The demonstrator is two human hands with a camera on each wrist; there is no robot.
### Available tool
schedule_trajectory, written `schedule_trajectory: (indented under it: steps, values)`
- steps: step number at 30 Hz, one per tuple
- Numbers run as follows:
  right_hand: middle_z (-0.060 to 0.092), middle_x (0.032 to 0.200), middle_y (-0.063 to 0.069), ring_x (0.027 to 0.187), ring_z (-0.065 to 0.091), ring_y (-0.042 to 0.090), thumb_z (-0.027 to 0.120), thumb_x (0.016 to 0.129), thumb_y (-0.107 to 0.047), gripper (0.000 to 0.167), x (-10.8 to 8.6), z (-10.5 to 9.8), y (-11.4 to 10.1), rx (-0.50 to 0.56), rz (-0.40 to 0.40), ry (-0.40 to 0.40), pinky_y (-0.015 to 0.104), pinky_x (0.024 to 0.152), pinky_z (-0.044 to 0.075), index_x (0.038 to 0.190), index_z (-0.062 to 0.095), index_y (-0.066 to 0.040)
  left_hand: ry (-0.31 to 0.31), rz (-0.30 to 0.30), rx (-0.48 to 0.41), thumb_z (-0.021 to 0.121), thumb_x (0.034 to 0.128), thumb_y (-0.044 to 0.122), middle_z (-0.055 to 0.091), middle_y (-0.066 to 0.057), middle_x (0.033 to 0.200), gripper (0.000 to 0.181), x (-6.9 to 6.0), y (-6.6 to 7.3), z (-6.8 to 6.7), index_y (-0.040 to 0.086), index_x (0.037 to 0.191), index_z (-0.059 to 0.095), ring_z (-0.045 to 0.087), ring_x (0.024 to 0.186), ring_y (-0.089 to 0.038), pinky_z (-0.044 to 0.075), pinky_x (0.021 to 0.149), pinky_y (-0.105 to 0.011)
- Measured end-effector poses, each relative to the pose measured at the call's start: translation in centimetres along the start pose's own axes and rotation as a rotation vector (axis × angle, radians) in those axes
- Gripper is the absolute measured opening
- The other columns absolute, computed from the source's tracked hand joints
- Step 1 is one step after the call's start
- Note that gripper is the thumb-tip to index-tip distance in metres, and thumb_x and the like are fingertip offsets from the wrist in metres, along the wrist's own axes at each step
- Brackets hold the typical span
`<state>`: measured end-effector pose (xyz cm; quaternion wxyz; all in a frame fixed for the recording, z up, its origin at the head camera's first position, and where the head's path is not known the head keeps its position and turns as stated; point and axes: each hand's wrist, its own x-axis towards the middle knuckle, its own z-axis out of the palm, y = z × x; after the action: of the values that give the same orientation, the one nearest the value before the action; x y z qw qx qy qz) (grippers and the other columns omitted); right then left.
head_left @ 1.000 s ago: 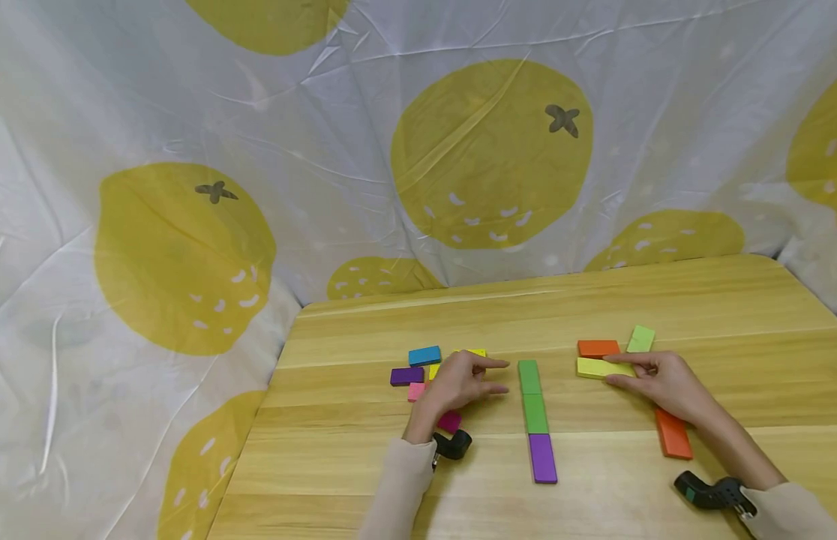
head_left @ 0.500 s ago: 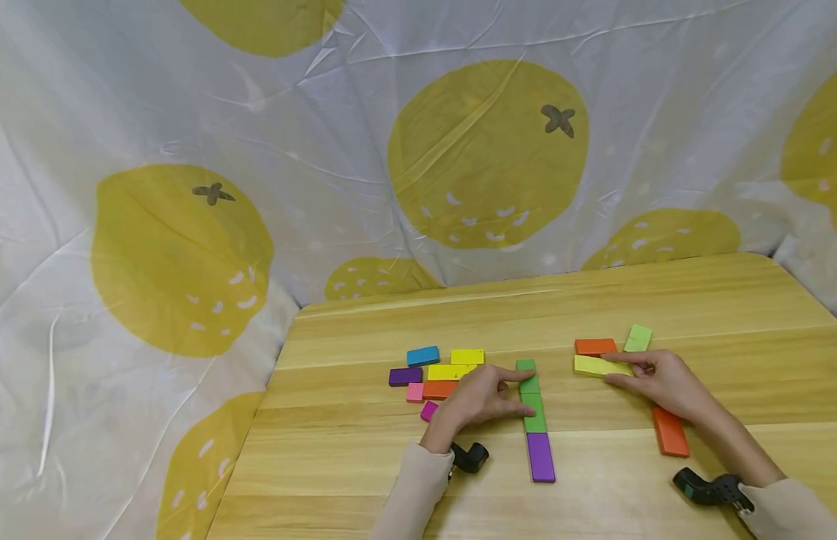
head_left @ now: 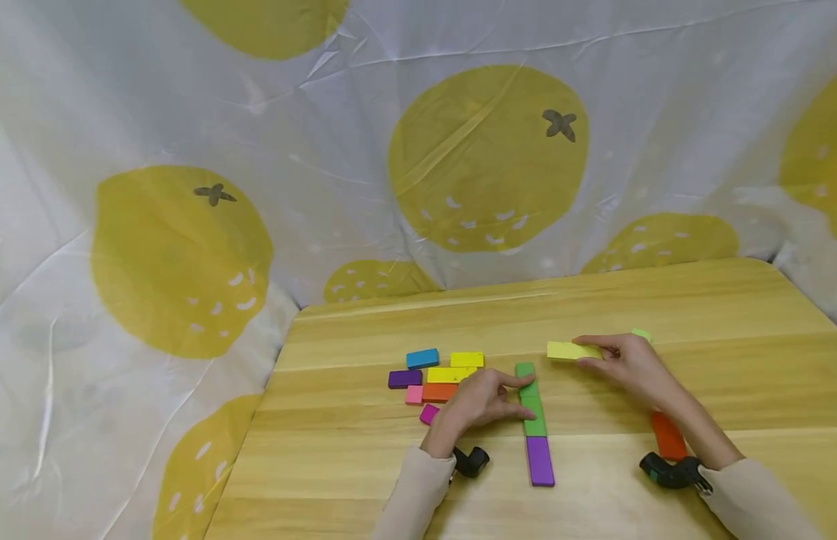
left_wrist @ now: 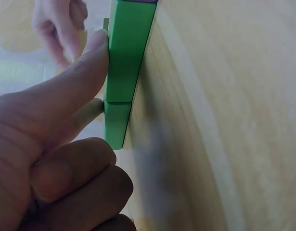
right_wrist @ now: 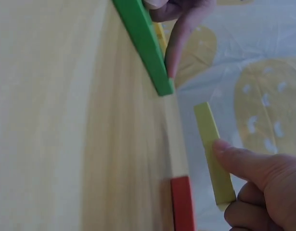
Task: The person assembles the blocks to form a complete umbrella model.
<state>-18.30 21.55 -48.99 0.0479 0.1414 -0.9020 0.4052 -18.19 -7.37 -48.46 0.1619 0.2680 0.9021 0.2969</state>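
Observation:
In the head view, two green blocks (head_left: 535, 424) and a purple block (head_left: 541, 461) lie end to end on the table. My left hand (head_left: 482, 397) touches the tops of the green blocks with index finger and thumb extended; its other fingers are curled, as the left wrist view shows. To the right, my right hand (head_left: 628, 364) pinches a pale yellow block (head_left: 560, 350) by its right end. That block (right_wrist: 212, 154) is off the table in the right wrist view. A red block (right_wrist: 182, 204) lies below it there.
Left of the green row lie blue (head_left: 422, 358), dark purple (head_left: 405, 379), yellow (head_left: 466, 360), orange (head_left: 439, 392) and pink blocks (head_left: 414, 394). A light green block (head_left: 642, 334) and an orange-red block (head_left: 668, 435) are partly hidden by my right hand and arm. A lemon-print cloth (head_left: 310, 187) hangs behind.
My left hand has moved right onto the green blocks and has stayed there. My right hand has lifted the pale yellow block and carried it leftward; the orange block behind it is now hidden.

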Motion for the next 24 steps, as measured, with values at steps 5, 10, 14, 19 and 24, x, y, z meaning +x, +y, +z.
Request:
schedule_trajectory:
  steps: [5, 10, 14, 19, 24]
  values:
    - [0.035, 0.061, -0.007, 0.054, 0.028, 0.003, 0.081, 0.09, -0.017, 0.036, 2.0, 1.7, -0.5, 0.026, 0.016, -0.045, 0.022, 0.05, 0.029, 0.123, 0.075, -0.002, -0.004, 0.006, 0.004, 0.084, 0.0849, 0.043, 0.03, 0.012, 0.057, 0.061, 0.1, 0.0, 0.1, 0.032, 0.141, 0.062, 0.031, 0.049, -0.003, 0.027, 0.049, -0.018]
    - [0.037, 0.06, -0.006, 0.053, 0.03, 0.004, 0.079, 0.092, -0.016, 0.034, 3.0, 2.8, -0.3, -0.007, 0.026, -0.088, 0.023, 0.05, 0.03, 0.123, 0.075, -0.002, -0.003, 0.002, 0.0, 0.083, 0.0852, 0.043, 0.032, 0.012, 0.056, 0.06, 0.2, 0.0, 0.2, 0.032, 0.141, 0.063, 0.031, 0.048, -0.002, 0.028, 0.048, -0.018]
    - [0.038, 0.06, -0.007, 0.053, 0.032, 0.004, 0.078, 0.092, -0.016, 0.033, 2.9, 3.2, 0.0, -0.038, 0.024, -0.129, 0.022, 0.05, 0.029, 0.123, 0.076, -0.003, -0.013, -0.008, -0.021, 0.084, 0.0854, 0.042, 0.031, 0.012, 0.053, 0.06, 0.3, 0.0, 0.5, 0.032, 0.141, 0.063, 0.029, 0.046, -0.002, 0.027, 0.047, -0.018]
    - [0.038, 0.06, -0.007, 0.053, 0.032, 0.004, 0.078, 0.093, -0.018, 0.034, 3.0, 3.2, -0.2, -0.042, 0.021, -0.146, 0.022, 0.05, 0.029, 0.123, 0.075, -0.003, -0.018, -0.012, -0.026, 0.084, 0.0852, 0.041, 0.029, 0.013, 0.052, 0.06, 0.2, -0.1, 0.4, 0.033, 0.141, 0.063, 0.027, 0.044, -0.002, 0.025, 0.046, -0.017]
    - [0.039, 0.061, -0.007, 0.053, 0.032, 0.003, 0.078, 0.093, -0.019, 0.035, 3.3, 3.2, -0.4, -0.011, 0.02, -0.155, 0.022, 0.05, 0.029, 0.124, 0.075, -0.002, -0.023, -0.025, -0.037, 0.084, 0.0856, 0.041, 0.029, 0.012, 0.052, 0.059, 0.1, -0.1, 0.1, 0.033, 0.141, 0.063, 0.027, 0.044, -0.003, 0.025, 0.046, -0.018]
